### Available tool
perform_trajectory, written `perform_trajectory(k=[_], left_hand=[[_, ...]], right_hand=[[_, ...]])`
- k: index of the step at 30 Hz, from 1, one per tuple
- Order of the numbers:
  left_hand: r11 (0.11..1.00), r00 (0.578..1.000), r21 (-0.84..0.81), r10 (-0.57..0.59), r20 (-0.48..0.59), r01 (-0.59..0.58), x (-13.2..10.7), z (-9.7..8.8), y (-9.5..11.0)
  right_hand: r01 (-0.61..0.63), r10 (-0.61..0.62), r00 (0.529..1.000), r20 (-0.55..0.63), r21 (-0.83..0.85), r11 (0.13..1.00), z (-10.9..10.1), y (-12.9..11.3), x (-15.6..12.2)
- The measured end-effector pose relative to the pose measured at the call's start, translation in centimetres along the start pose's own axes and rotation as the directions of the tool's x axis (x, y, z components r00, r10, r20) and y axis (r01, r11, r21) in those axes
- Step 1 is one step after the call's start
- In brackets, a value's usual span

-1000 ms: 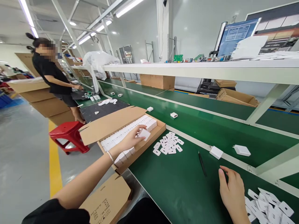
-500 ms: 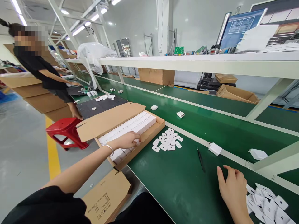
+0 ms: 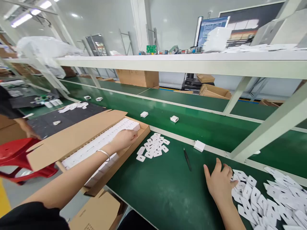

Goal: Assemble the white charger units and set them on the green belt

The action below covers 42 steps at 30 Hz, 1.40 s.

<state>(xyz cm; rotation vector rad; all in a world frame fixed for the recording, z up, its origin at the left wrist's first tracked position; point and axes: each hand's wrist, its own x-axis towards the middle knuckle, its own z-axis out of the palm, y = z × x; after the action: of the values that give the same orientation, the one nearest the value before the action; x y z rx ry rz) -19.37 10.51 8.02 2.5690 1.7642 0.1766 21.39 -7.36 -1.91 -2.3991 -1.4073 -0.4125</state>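
Observation:
My left hand point(image 3: 125, 138) reaches into an open cardboard box point(image 3: 124, 159) lined with white blocks point(image 3: 98, 139) in tight rows, perhaps charger housings. Its fingers are curled down at the row's right side, and whatever is under the fingertips is hidden. Over the green table my right hand point(image 3: 218, 180) hangs with fingers spread and nothing in them. Close by on its right lies a heap of small white plates point(image 3: 254, 199), each with a dark slot. Black tweezers point(image 3: 187, 159) and a white plug-in charger point(image 3: 199, 146) lie to its left and beyond.
A smaller pile of white plates point(image 3: 153, 145) lies right of the box. White chargers point(image 3: 174, 118) are scattered along the green belt point(image 3: 163, 110). A shelf point(image 3: 168, 65) with slanting posts spans the back. At left are a red stool point(image 3: 16, 150) and a co-worker's arm point(image 3: 25, 127).
The view has turned right, bringing more white plates into sight. My left hand stays at the box, its fingers more tucked. My right hand's fingers have spread wider beside the heap.

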Motion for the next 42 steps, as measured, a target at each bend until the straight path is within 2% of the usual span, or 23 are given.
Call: perform_trajectory(k=[4, 8, 11, 15, 18, 21, 24, 27, 29, 33, 35, 37, 40, 42], left_hand=[[0.991, 0.990, -0.005, 0.131, -0.052, -0.131, 6.8, 2.0, 6.9], [0.987, 0.984, -0.029, 0.157, -0.086, -0.160, 13.7, 5.6, 14.2], [0.992, 0.988, -0.060, 0.099, -0.122, -0.107, 17.6, 8.5, 18.4], [0.992, 0.985, -0.095, 0.072, -0.158, -0.088, 20.5, 11.5, 22.2], [0.989, 0.980, -0.098, 0.094, -0.175, -0.112, 21.5, 12.7, 23.8], [0.986, 0.976, -0.096, 0.116, -0.183, -0.135, 21.9, 13.1, 24.6], [0.980, 0.974, -0.106, 0.146, -0.174, -0.166, 22.0, 13.0, 24.9], [0.970, 0.971, -0.141, 0.173, -0.163, -0.197, 21.9, 12.8, 25.5], [0.960, 0.970, -0.184, 0.183, -0.158, -0.211, 21.9, 12.8, 26.6], [0.919, 0.974, -0.331, 0.169, -0.153, -0.212, 22.5, 12.5, 29.5], [0.878, 0.975, -0.427, 0.166, -0.149, -0.215, 22.7, 12.2, 30.6], [0.814, 0.972, -0.532, 0.188, -0.140, -0.234, 22.6, 11.7, 31.0], [0.672, 0.959, -0.690, 0.252, -0.129, -0.270, 21.6, 10.7, 30.5], [0.558, 0.946, -0.779, 0.295, -0.137, -0.287, 20.0, 10.0, 29.7]], right_hand=[[0.048, -0.048, 0.997, 0.058, 0.003, 0.999, 0.5, -0.8, -0.4], [0.178, -0.181, 0.980, 0.088, 0.043, 0.983, 0.7, -1.5, -0.5], [0.125, -0.126, 0.990, 0.062, 0.011, 0.992, 1.1, -1.1, -0.3], [0.050, -0.052, 0.993, 0.107, 0.018, 0.999, 2.4, -0.1, 0.0], [0.096, -0.108, 0.984, 0.141, 0.088, 0.991, 3.3, -0.1, 0.1], [0.162, -0.178, 0.978, 0.112, 0.133, 0.978, 3.2, -0.7, 0.2], [0.143, -0.150, 0.987, 0.059, 0.101, 0.985, 2.3, -0.9, 0.3], [0.089, -0.093, 0.994, 0.058, 0.072, 0.993, 1.9, -0.8, 0.3], [0.092, -0.097, 0.994, 0.059, 0.090, 0.992, 2.1, -0.7, 0.2], [0.200, -0.204, 0.979, 0.007, 0.157, 0.967, 2.9, -1.0, 0.1], [0.220, -0.217, 0.976, -0.032, 0.150, 0.964, 2.9, -0.9, 0.2], [0.166, -0.161, 0.986, -0.053, 0.108, 0.980, 2.6, -0.6, 0.5], [0.059, -0.057, 0.998, -0.022, 0.059, 0.997, 2.0, -0.1, 0.7], [0.052, -0.053, 0.998, 0.015, 0.057, 0.997, 1.8, 0.3, 0.7]])
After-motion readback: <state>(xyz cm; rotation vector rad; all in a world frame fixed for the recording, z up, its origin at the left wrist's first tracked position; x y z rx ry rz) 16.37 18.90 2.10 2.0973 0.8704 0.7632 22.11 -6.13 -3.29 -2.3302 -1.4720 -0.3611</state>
